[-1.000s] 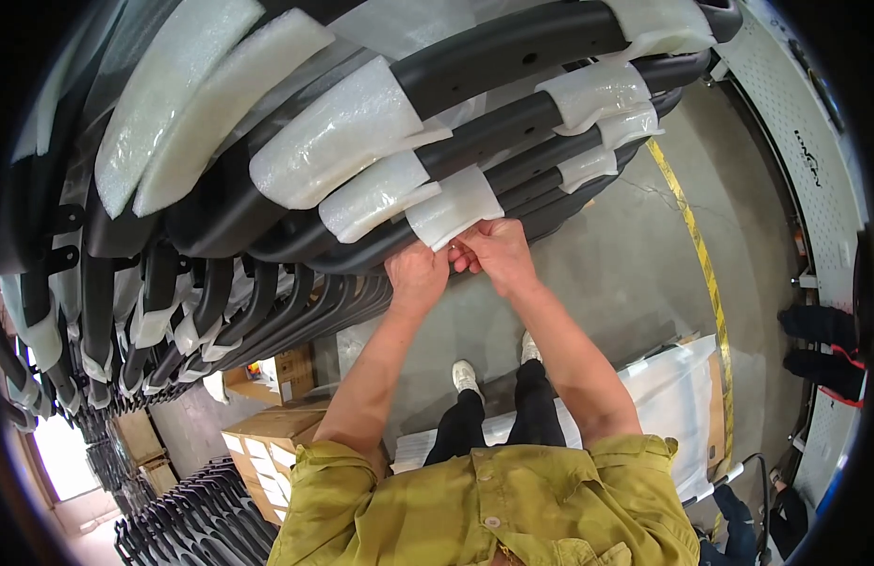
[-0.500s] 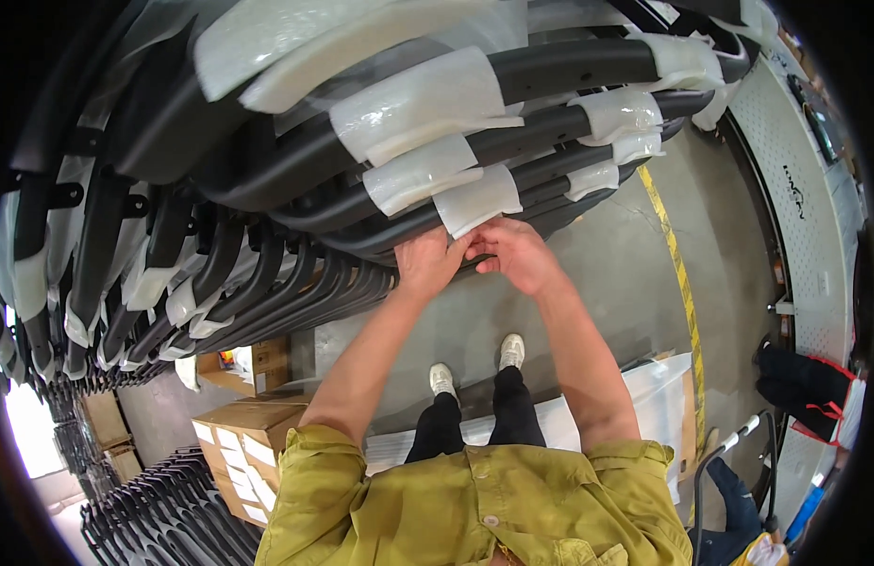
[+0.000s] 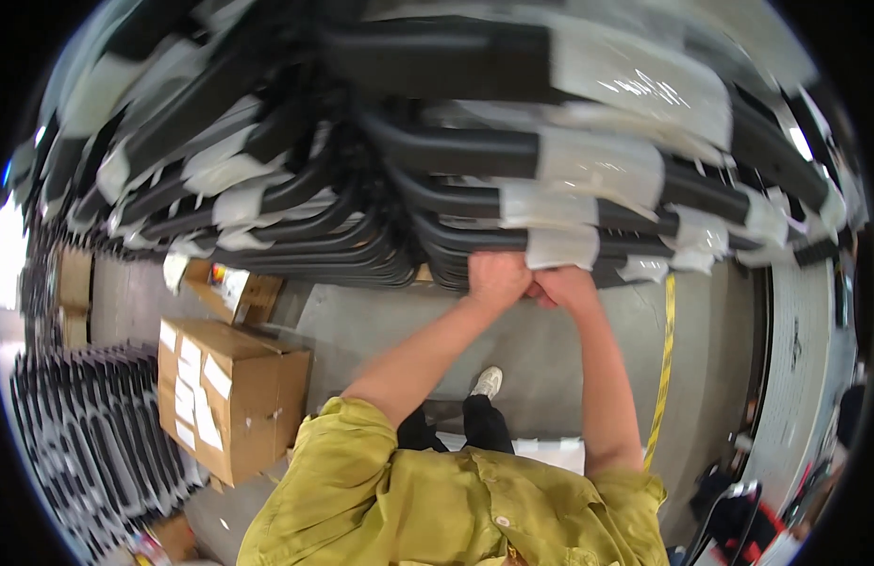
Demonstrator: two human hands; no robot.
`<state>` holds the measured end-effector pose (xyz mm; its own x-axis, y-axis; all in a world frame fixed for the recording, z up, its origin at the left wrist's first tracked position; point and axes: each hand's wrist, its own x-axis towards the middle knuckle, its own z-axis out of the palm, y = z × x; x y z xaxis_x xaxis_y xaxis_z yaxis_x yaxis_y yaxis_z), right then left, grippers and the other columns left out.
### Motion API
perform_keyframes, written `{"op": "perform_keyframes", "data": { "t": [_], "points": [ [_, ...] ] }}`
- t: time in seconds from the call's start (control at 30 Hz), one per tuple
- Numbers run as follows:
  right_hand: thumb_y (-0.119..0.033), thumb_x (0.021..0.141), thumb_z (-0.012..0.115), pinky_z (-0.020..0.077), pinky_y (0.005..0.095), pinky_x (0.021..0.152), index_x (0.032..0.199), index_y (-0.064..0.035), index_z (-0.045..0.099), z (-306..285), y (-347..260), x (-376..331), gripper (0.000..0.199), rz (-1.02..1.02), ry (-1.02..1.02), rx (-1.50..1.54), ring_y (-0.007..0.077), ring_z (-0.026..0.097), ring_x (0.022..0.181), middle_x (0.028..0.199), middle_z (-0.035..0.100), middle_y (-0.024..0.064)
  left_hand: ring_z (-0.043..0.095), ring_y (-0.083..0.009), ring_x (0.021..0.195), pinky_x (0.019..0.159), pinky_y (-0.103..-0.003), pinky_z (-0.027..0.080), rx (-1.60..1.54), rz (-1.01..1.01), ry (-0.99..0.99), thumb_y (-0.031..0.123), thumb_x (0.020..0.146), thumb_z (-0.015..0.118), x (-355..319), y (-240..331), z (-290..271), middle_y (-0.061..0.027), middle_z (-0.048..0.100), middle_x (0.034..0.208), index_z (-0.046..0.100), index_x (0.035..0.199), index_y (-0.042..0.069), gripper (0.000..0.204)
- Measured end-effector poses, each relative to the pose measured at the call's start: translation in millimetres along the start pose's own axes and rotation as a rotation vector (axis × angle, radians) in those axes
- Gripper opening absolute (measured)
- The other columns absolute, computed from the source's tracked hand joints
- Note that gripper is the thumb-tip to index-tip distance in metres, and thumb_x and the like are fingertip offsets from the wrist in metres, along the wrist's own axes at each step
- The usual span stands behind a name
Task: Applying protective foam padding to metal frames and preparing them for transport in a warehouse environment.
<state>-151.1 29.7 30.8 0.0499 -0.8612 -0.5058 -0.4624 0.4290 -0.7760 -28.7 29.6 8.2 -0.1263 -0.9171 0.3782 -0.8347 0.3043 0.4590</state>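
Stacked black tubular frames (image 3: 470,197) fill the upper part of the head view, with sleeves of white foam wrap around their bars. On the lowest near bar, beside a foam wrap (image 3: 561,247), my left hand (image 3: 498,281) is closed around the black tube. Just below that wrap, my right hand (image 3: 566,287) is curled closed against its lower edge. The two hands touch or nearly touch. What the right fingers hold is hidden.
To the left stand a cardboard box (image 3: 234,396) with white labels and an opened carton (image 3: 224,286). More black frames (image 3: 107,415) are stacked at the lower left. Yellow floor tape (image 3: 664,373) runs along the right, near a long pale grey panel (image 3: 786,358).
My view has turned, shifting the stack and boxes. Both hands remain at the lowest bar beside the foam. My right hand, looser and partly open before, is now curled closed under the wrap.
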Motion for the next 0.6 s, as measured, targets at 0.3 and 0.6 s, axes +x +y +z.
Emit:
{"op": "perform_keyframes", "data": {
  "t": [0.3, 0.6],
  "points": [
    [-0.020, 0.075, 0.059, 0.0446, 0.0244, 0.040, 0.087, -0.0007, 0.060, -42.2, 16.9, -10.0, 0.023, -0.080, 0.038, 0.214, 0.0141, 0.055, 0.044, 0.070, 0.063, 0.0112, 0.057, -0.0314, 0.067, 0.060, -0.039, 0.046, -0.113, -0.093, 0.164, 0.011, 0.068, 0.050, -2.7, 10.4, 7.9, -0.0163, 0.057, 0.074, 0.052, 0.084, 0.002, 0.019],
    [-0.007, 0.072, 0.052, 0.0432, 0.0307, 0.043, 0.074, 0.0001, 0.060, -27.1, 44.5, 12.1, 0.011, -0.201, 0.398, -0.085, 0.0156, 0.055, 0.044, 0.058, 0.060, 0.0111, 0.056, -0.0318, 0.071, 0.064, -0.040, 0.045, -0.195, -0.139, 0.065, 0.008, 0.068, 0.050, 3.6, 7.7, 12.2, -0.0144, 0.058, 0.076, 0.053, 0.084, 0.003, 0.017]
  ]
}}
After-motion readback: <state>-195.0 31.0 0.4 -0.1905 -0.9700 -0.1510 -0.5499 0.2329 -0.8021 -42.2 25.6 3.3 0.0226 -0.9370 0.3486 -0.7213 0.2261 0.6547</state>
